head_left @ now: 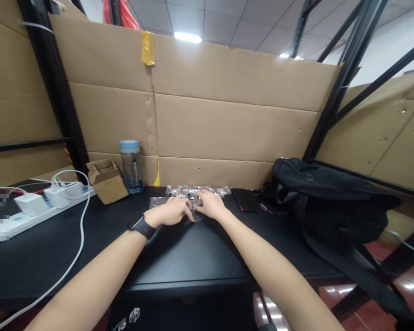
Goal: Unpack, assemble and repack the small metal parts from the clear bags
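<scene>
Both my hands meet at the far middle of the black table (179,257). My left hand (170,212), with a black watch (142,226) on its wrist, has its fingers curled and pinched onto a small clear plastic bag (197,214). My right hand (210,204) grips the same bag from the right, fingers closed. Just behind the hands lies a row of small clear bags with red and white parts (198,190). Another flat clear bag (158,202) rests left of my left hand. What the held bag contains is too small to make out.
A water bottle with a blue lid (131,166) and a small open cardboard box (106,180) stand at the back left. A white power strip with chargers and cables (37,204) lies far left. A dark phone (244,200) and a black backpack (331,207) sit to the right. Cardboard walls surround the table.
</scene>
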The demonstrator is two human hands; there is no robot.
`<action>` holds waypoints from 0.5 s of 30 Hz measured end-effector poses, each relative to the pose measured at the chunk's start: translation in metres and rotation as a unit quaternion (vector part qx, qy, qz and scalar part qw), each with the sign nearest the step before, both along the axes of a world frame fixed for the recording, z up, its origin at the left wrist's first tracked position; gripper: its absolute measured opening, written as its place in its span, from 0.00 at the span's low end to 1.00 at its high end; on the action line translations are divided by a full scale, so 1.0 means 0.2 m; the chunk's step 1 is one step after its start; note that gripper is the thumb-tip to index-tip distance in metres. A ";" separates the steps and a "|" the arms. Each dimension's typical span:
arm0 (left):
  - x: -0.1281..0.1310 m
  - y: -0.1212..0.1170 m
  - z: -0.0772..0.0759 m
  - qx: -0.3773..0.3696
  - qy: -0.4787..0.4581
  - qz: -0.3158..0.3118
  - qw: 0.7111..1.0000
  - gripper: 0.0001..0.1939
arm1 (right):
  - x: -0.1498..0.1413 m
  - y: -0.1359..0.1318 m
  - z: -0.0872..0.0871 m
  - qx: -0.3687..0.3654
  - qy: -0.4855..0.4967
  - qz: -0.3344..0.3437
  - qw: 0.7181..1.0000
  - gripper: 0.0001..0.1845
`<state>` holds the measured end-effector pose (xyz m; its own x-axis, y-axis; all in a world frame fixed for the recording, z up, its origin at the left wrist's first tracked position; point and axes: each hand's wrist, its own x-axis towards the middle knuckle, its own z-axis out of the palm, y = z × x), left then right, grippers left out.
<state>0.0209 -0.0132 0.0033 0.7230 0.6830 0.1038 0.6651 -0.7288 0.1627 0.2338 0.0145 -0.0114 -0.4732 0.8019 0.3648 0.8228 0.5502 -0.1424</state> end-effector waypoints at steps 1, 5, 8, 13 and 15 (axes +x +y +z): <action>0.00 0.01 0.00 0.008 -0.016 -0.010 1.000 0.24 | 0.03 0.01 0.01 -0.019 0.018 0.056 0.998 0.15; 0.00 0.03 -0.01 0.055 -0.070 0.008 0.996 0.20 | 0.15 0.04 0.05 -0.145 0.114 0.153 0.971 0.14; 0.03 0.04 -0.05 0.099 -0.072 0.060 0.991 0.17 | 0.20 0.06 0.04 -0.176 0.120 0.153 0.965 0.22; 0.03 0.07 -0.08 0.119 -0.076 0.088 0.986 0.04 | 0.18 0.08 0.04 -0.151 0.098 0.170 0.969 0.06; 0.01 0.08 -0.07 0.102 -0.087 0.107 0.985 0.04 | 0.17 0.08 0.04 -0.151 0.113 0.167 0.968 0.02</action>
